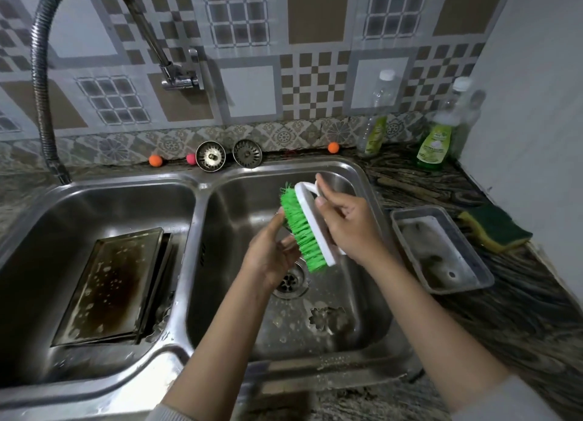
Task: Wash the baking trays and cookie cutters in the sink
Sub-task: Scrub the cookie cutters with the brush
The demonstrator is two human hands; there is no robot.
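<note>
Over the right basin (372,313) my right hand (350,225) grips the white handle of a scrub brush (310,228) with green bristles. My left hand (268,256) is curled against the bristles and holds a small metal cookie cutter (277,212), of which only a sliver shows above the thumb. A flower-shaped cookie cutter (328,318) lies on the basin floor near the drain (288,280). Dark, soapy baking trays (113,288) lie stacked flat in the left basin.
A metal loaf tin (407,222) with suds sits on the counter right of the sink, a green-yellow sponge (498,228) behind it. Two soap bottles (433,143) stand at the back right. Two sink strainers (210,155) and small balls line the back ledge. The flexible faucet hose (41,83) arches at left.
</note>
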